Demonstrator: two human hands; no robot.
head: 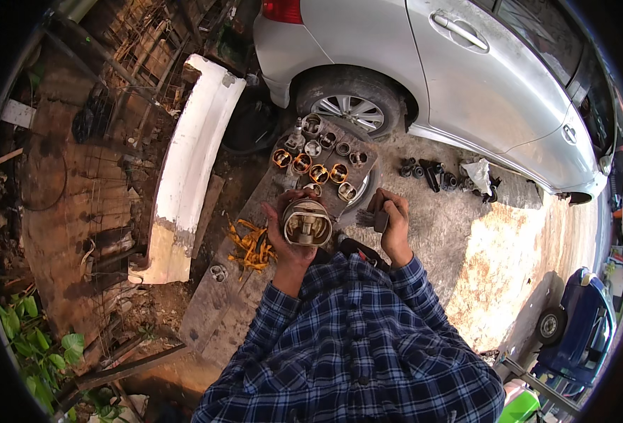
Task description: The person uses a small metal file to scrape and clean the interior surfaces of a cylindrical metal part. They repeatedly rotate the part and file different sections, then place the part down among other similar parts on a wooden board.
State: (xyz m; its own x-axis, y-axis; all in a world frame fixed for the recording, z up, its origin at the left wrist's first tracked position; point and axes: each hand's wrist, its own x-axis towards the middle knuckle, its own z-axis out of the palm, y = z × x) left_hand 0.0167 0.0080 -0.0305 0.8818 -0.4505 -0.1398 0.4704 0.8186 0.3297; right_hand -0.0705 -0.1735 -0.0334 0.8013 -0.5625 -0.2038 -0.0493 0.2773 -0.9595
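Observation:
My left hand (293, 259) is closed around an engine piston (307, 228), its hollow underside turned up towards me. In my right hand (397, 227) is a short brush (377, 218) with dark bristles pointing left; a gap separates it from the piston. Beyond my hands, several more pistons stand on a wooden board table (227, 312). Some, such as one piston (319, 173), are orange around the rim, while another piston (347, 191) is bare grey metal. Left of my left wrist lies a heap of orange strips (253, 248), with a small metal part (218, 273) near it.
A silver car (364, 37) stands beyond the table, its rear wheel (349, 108) close to the far end. Dark car parts (433, 174) lie on the concrete at right. A white painted body panel (195, 158) leans at left. A blue vehicle (573, 328) is farther right.

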